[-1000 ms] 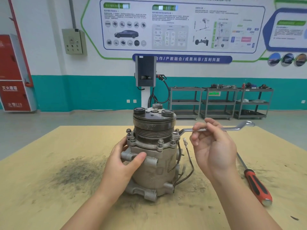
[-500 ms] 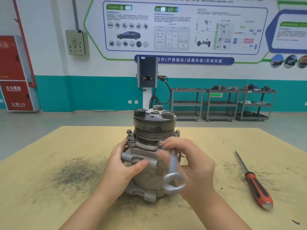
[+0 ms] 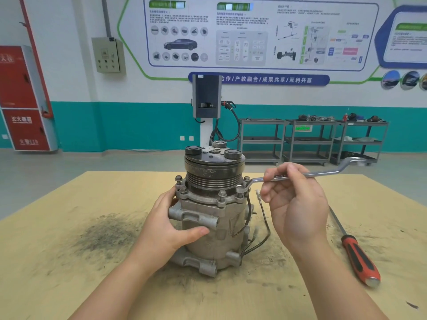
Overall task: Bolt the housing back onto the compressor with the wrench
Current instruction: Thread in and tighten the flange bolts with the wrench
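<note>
On the left of the tabletop [image 3: 57, 269] a dark smear of grime lies just beside your left forearm. Your left hand [image 3: 166, 225] wraps the left side of the compressor [image 3: 215, 227], thumb laid across the front of its grey body, fingers curled round behind. The compressor stands upright at the middle of the tabletop, between your two hands, with the black pulley on top and the bolted housing flange [image 3: 203, 197] ringed by upright bolts. On the flange's right edge the ring end of the wrench [image 3: 300, 175] sits over a bolt; the shaft runs out to the right, roughly level. Your right hand [image 3: 295, 202] pinches that shaft near the compressor between thumb and fingertips, palm facing you. Farther right a red-handled screwdriver [image 3: 355, 252] lies flat on the tabletop, apart from your hand.
</note>
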